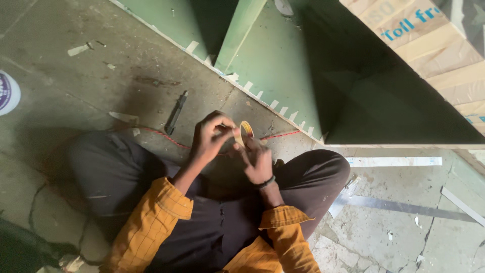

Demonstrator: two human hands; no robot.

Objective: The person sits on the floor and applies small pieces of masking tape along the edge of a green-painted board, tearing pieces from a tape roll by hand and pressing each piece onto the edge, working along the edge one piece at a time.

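While you sat cross-legged on the cracked concrete floor (76, 91), a round white-and-purple disc (7, 92) lay at the far left edge, and scraps of pale tape (124, 117) were scattered across the grime. A dark utility knife (175, 113) rested on the floor just left of your hands, with a thin red cord (166, 136) running beneath it and on toward the panel. Your left hand (208, 137) was raised in front of your knees, its fingers (222, 121) curled and pinched at the edge of a small roll of yellowish tape (245, 131). That roll stood on edge between both hands, held above your lap rather than resting on the floor. Your right hand (258, 159), wearing a dark band at the wrist, gripped the roll from below and behind, fingers closed on its rim. Orange checked sleeves (151, 217) were pushed back from both forearms. Beyond the hands, a green panel structure (283, 65) with a notched white edge ran diagonally, and stacked cardboard (439, 45) filled the upper right corner. Long pale strips (394, 161) lay on the floor at the right.
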